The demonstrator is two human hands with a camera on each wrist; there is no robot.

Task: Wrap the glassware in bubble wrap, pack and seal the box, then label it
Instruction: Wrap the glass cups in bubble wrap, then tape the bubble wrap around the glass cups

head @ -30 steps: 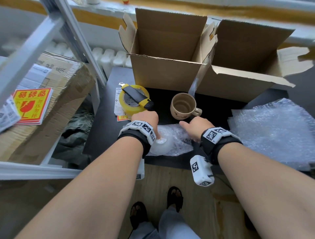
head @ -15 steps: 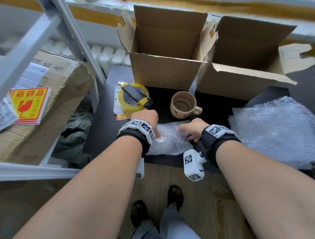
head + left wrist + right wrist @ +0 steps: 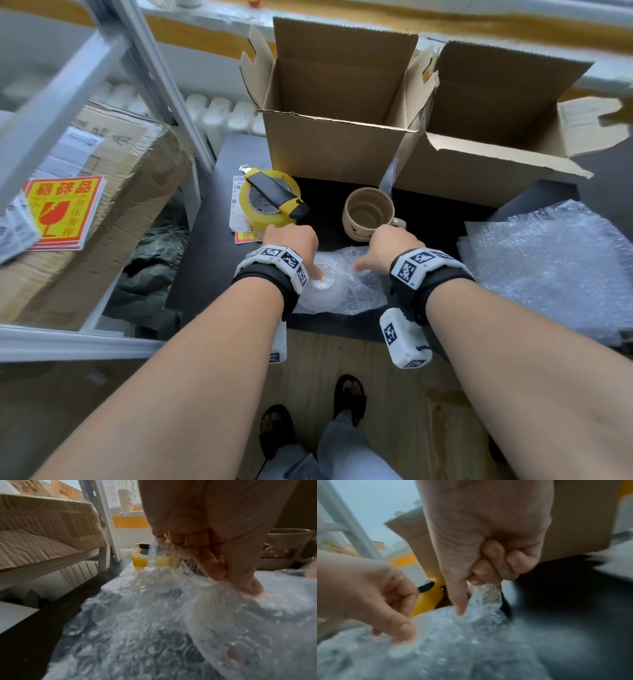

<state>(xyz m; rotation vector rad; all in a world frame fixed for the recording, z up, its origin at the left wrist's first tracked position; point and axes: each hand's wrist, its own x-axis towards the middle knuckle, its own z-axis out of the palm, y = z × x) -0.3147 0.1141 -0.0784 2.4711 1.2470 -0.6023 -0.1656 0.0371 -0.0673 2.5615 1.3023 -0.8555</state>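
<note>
A sheet of bubble wrap (image 3: 356,291) lies at the near edge of the black table (image 3: 212,260), folded over a round glass piece (image 3: 323,291) that shows only as a pale dome. My left hand (image 3: 294,245) pinches the wrap's left edge (image 3: 171,574) and its thumb presses on the dome. My right hand (image 3: 383,251) grips the wrap's far edge (image 3: 488,596) in curled fingers, with the thumb pointing down. A beige mug (image 3: 368,214) stands unwrapped just behind the hands. Two open cardboard boxes (image 3: 335,137) stand at the back.
A yellow tape roll (image 3: 270,202) with a yellow-black utility knife (image 3: 277,195) on it sits left of the mug. Loose bubble wrap sheets (image 3: 555,270) lie at the right. Red-yellow fragile labels (image 3: 65,212) rest on a wrapped carton (image 3: 102,212) on the left shelf.
My right hand has moved left and back onto the bubble wrap, closing its fingers round the far edge. The left hand has stayed on the wrapped glass.
</note>
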